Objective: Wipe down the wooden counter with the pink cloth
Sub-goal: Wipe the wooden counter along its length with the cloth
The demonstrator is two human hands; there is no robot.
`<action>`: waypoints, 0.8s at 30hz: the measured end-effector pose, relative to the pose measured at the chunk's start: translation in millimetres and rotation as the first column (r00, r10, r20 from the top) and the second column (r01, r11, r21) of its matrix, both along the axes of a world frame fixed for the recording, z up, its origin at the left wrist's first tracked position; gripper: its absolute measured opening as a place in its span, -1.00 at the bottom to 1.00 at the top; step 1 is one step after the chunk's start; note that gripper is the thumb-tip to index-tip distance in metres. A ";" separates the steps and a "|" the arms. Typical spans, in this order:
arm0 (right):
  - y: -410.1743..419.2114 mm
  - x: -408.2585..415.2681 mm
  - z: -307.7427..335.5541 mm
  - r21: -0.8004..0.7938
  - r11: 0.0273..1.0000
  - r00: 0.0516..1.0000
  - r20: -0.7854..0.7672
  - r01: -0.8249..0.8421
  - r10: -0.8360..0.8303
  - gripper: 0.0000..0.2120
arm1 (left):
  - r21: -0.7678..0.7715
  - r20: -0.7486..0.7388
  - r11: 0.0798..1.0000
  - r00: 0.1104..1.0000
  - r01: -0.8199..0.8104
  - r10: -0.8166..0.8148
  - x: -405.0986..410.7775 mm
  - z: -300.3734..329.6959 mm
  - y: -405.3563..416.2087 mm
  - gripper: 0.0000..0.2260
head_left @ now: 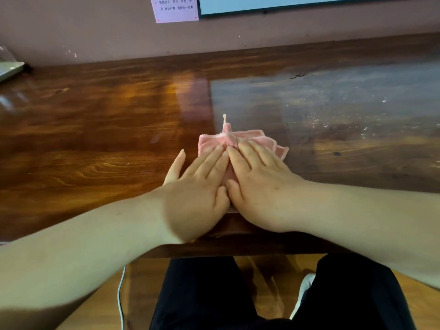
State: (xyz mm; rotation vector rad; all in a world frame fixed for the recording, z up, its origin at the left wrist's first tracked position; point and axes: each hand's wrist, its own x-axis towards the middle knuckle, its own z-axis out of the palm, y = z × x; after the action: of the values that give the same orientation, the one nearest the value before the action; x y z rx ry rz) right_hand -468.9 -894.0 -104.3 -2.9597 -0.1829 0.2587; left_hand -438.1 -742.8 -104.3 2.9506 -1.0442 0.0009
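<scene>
A folded pink cloth [257,141] with a small hanging loop lies on the glossy wooden counter [95,139], near its front edge. My left hand [197,186] and my right hand [259,186] lie side by side on top of it, fingers straight and flat, pressing it onto the wood. Most of the cloth is hidden under the hands; only its far edge and right corner show. The counter to the right of the cloth looks streaked and speckled with droplets.
A pale object [9,70] sits at the far left end of the counter. The wall behind carries a pink notice [175,8] and a white board [309,3]. Below the front edge are dark trousers, a shoe and a white cable [120,298].
</scene>
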 end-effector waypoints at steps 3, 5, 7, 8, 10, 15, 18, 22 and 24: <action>3.0 -28.7 -5.5 -0.002 0.999 0.996 0.075 -0.047 0.047 -0.11 | -0.055 0.035 0.995 0.996 0.081 -0.079 -20.9 -7.7 12.7 -0.34; 2.1 -26.8 -3.9 0.011 0.999 0.997 0.074 -0.033 0.033 -0.14 | -0.070 0.009 0.996 0.998 0.056 -0.056 -19.4 -9.2 13.2 -0.36; 1.8 -11.5 1.5 0.026 1.000 0.999 0.039 -0.016 0.015 -0.27 | -0.063 0.008 0.998 1.000 0.008 -0.007 -8.8 -7.0 6.9 -0.32; 2.1 -3.8 4.3 0.020 1.000 1.000 0.024 -0.008 0.008 -0.32 | -0.050 0.011 0.999 1.000 -0.011 0.012 -3.3 -5.1 2.8 -0.32; 1.3 4.7 5.7 0.008 1.000 1.000 0.021 -0.009 0.009 -0.36 | -0.050 0.020 0.998 0.999 -0.030 0.031 3.8 -4.3 -0.4 -0.32; 5.8 -30.8 -4.0 -0.004 0.998 0.996 0.063 -0.062 0.062 -0.16 | -0.052 0.037 0.997 0.998 0.057 -0.055 -25.3 -10.4 17.9 -0.37; 6.0 -20.8 -1.8 -0.006 1.000 0.997 0.073 -0.027 0.027 -0.22 | -0.051 0.013 0.999 1.000 0.015 -0.015 -18.0 -6.9 12.0 -0.38; 3.1 7.5 5.1 -0.002 1.000 0.999 0.044 0.005 -0.004 -0.36 | -0.020 -0.046 0.998 0.998 -0.054 0.053 6.1 3.7 -1.9 -0.41; 0.9 -3.1 3.3 -0.019 1.000 1.000 0.021 -0.018 0.018 -0.35 | 0.011 -0.023 1.000 1.000 -0.013 0.013 -1.7 1.6 1.7 -0.40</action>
State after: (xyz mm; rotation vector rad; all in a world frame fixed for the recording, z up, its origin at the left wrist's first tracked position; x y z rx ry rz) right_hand -471.9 -893.2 -100.9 -2.9817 -0.2114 0.2323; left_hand -439.7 -741.1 -102.7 2.9598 -1.0250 -0.0385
